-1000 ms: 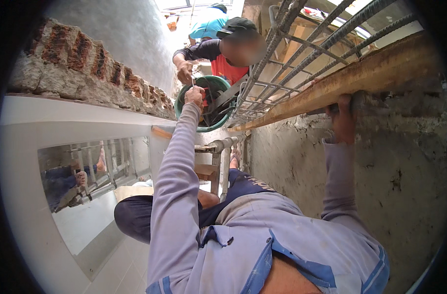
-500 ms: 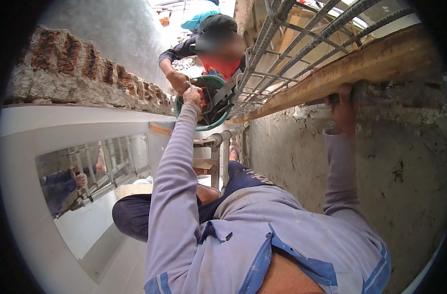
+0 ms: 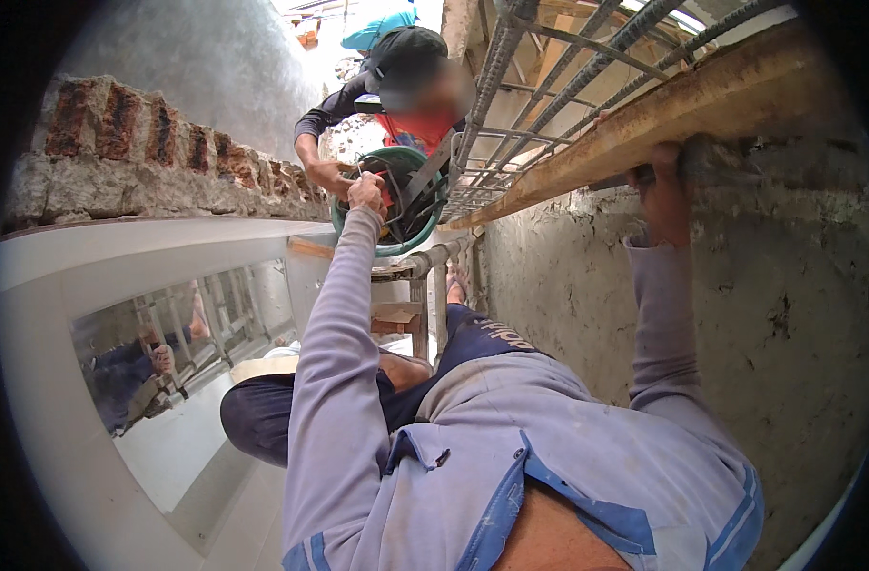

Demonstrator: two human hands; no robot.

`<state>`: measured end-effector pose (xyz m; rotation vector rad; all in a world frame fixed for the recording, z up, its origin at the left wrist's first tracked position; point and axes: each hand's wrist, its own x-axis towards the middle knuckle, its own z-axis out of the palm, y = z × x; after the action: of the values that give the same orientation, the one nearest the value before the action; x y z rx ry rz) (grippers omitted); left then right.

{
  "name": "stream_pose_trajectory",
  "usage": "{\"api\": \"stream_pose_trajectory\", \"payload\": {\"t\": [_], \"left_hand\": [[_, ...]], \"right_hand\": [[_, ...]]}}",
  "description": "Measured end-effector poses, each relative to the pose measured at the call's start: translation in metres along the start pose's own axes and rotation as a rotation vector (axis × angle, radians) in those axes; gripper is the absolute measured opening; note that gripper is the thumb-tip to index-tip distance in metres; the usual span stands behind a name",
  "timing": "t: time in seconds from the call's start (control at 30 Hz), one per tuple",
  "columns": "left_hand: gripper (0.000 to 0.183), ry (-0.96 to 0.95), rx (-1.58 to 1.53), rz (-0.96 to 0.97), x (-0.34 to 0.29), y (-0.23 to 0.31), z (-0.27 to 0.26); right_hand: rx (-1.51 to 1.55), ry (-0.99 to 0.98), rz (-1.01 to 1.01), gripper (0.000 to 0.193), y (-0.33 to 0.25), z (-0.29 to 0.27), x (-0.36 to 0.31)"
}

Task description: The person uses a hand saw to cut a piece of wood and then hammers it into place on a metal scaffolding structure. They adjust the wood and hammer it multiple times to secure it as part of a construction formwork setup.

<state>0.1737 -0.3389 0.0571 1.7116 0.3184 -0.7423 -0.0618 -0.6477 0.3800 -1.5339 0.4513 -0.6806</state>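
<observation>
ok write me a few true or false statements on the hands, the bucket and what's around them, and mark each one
1. The left hand is at the mouth of the green bucket. True.
2. The right hand is inside the bucket too. False: it is up by the wooden beam.
3. The bucket is empty. False: a flat grey metal piece leans in it.
4. Another person is beyond the bucket, wearing a dark cap. True.
5. The steel bars are left of the bucket. False: they are right.

We held a green bucket [image 3: 389, 251] opposite a co-worker [image 3: 411, 131].
Our left grip [image 3: 366, 193] clasped its wire handle [image 3: 361, 169]; our right grip [image 3: 662, 179] touched the wooden beam [image 3: 730, 95] near steel rebar [image 3: 497, 76].
</observation>
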Motion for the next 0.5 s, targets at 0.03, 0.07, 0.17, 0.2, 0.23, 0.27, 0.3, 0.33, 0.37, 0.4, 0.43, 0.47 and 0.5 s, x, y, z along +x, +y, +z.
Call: {"api": "stream_pose_trajectory", "payload": {"t": [0.03,0.07,0.17,0.2,0.23,0.27,0.3,0.33,0.37,0.4,0.43,0.47,0.5], "left_hand": [[0.006,-0.003,0.013,0.005,-0.001,0.001,-0.001],[0.006,0.058,0.217,0.218,0.017,-0.031,-0.026],[0.012,0.060,0.299,0.418,0.019,-0.040,-0.028],[0.014,0.054,0.191,0.327,0.016,-0.039,-0.028],[0.017,0.047,0.085,0.235,0.006,-0.029,-0.022],[0.019,0.015,-0.046,0.053,-0.020,0.005,-0.001],[0.022,0.012,-0.181,-0.129,-0.041,0.028,0.007],[0.023,0.032,-0.176,-0.123,-0.047,0.029,0.006],[0.023,0.050,-0.170,-0.117,-0.050,0.030,0.005],[0.023,0.065,-0.161,-0.111,-0.052,0.030,0.005],[0.024,0.061,-0.156,-0.085,-0.049,0.023,0.000],[0.025,0.057,-0.151,-0.055,-0.043,0.016,-0.007],[0.026,0.053,-0.146,-0.025,-0.037,0.008,-0.011]], "right_hand": [[-0.010,0.011,0.010,0.028,-0.001,-0.001,-0.001],[0.001,-0.024,0.015,0.027,-0.008,0.011,0.002],[0.031,-0.009,-0.012,0.025,-0.007,0.017,0.004],[0.052,-0.005,-0.029,0.024,-0.006,0.018,0.004],[0.036,-0.023,-0.026,0.024,-0.005,0.014,0.004],[0.008,-0.013,-0.022,0.024,-0.001,0.003,0.003],[-0.005,-0.028,-0.018,0.024,-0.001,-0.001,0.003],[0.003,-0.036,-0.020,0.024,-0.002,0.002,0.003],[0.011,-0.041,-0.022,0.024,-0.003,0.004,0.002],[0.017,-0.043,-0.024,0.024,-0.003,0.005,0.002],[0.017,-0.046,-0.026,0.023,-0.003,0.007,0.001],[0.017,-0.049,-0.032,0.023,-0.002,0.008,0.003],[0.018,-0.052,-0.039,0.023,-0.002,0.009,0.004]]}}
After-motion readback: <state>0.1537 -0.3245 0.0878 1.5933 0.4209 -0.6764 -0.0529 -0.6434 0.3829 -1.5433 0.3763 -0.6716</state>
